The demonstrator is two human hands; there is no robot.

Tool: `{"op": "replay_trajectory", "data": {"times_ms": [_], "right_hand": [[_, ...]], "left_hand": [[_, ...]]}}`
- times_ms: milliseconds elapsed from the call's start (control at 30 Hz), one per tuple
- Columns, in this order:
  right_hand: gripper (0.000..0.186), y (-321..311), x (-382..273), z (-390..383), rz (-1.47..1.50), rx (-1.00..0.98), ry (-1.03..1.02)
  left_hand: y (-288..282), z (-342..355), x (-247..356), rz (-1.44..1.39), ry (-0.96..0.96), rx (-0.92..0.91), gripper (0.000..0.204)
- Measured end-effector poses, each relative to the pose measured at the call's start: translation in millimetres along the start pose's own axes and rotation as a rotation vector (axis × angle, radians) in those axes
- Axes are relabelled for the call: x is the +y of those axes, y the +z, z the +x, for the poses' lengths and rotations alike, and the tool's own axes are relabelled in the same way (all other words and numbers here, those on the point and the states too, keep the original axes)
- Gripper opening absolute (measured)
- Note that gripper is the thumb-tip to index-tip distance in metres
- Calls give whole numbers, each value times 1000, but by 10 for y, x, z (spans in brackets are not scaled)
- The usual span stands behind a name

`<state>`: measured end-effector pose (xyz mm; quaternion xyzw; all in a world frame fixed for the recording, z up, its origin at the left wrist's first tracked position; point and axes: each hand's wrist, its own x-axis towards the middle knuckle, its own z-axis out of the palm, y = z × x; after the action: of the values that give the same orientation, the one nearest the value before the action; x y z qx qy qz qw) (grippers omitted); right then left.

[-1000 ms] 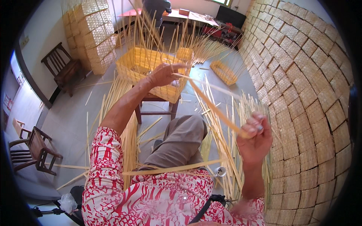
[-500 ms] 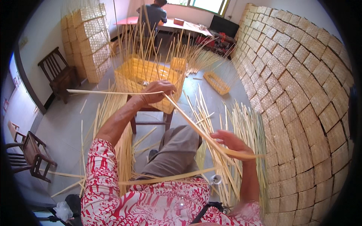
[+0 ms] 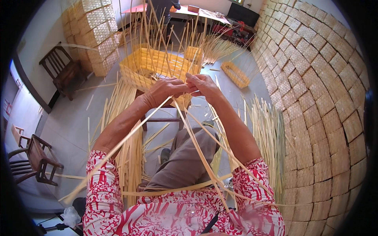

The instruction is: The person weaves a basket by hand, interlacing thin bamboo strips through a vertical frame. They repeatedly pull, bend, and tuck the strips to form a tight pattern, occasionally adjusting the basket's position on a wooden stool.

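A yellow woven bamboo basket (image 3: 132, 65) with tall loose stakes rising from its rim stands on a dark wooden stool (image 3: 163, 119) in front of me. At the basket's near right corner my two hands meet. My left hand (image 3: 167, 90) is closed, its fingers gripping bamboo strips at the corner. Touching it, my right hand (image 3: 202, 85) pinches a thin strip there; the exact hold is partly hidden by the fingers. From under the hands, long pale bamboo strips (image 3: 195, 140) fan back toward me, one crossing over my left forearm and another reaching my right sleeve.
Bundles of loose strips (image 3: 269, 137) lie on the floor at both sides. A wall of stacked woven panels (image 3: 315, 98) fills the right. Wooden chairs (image 3: 65, 74) stand at the left. A smaller yellow basket (image 3: 235, 74) sits on the floor; a person (image 3: 159, 13) is at the far table.
My right hand has come up from the lower right to join my left hand at the basket corner. The strip that pointed left now slants down over my left forearm. My view has tilted down.
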<state>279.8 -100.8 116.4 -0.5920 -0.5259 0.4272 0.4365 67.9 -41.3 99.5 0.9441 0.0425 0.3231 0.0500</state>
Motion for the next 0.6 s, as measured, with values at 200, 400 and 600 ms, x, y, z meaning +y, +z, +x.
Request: {"op": "replay_trajectory", "data": {"times_ms": [200, 400, 600], "right_hand": [[38, 153, 8, 123, -124, 94, -54], [45, 74, 11, 96, 247, 243, -171], [51, -403, -862, -440, 416, 176, -566]], "left_hand": [[-28, -33, -5, 84, 37, -35, 42], [84, -52, -4, 106, 57, 96, 68], [144, -164, -161, 44, -40, 136, 52]]}}
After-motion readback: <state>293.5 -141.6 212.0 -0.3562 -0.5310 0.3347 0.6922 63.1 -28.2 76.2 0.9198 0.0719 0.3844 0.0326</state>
